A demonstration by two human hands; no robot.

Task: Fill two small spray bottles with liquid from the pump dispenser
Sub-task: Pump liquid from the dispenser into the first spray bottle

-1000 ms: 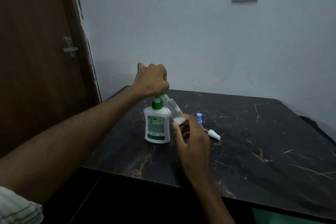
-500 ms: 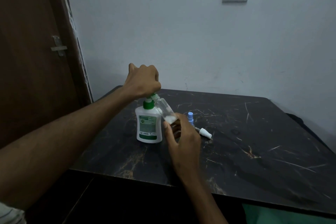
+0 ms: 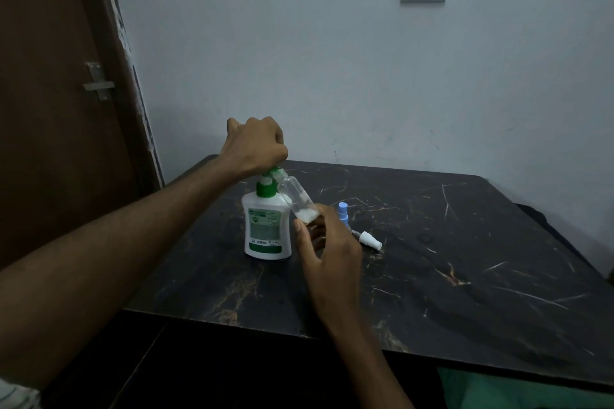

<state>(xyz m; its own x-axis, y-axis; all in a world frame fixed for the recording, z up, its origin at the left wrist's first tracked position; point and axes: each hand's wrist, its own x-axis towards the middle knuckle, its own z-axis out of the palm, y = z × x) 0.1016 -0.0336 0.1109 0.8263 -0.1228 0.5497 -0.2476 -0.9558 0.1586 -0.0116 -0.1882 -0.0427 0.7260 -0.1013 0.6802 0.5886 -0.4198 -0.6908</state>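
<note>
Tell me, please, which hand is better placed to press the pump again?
Left. The left hand already rests atop the pump dispenser, while the right hand holds the tilted clear bottle at its spout.

You view the scene from a single head-worn camera, angled forward and down across the dark table (image 3: 465, 276) toward the wall (image 3: 332, 60). Both forearms enter from the lower edge, close to the lens. No second view is provided.
</note>
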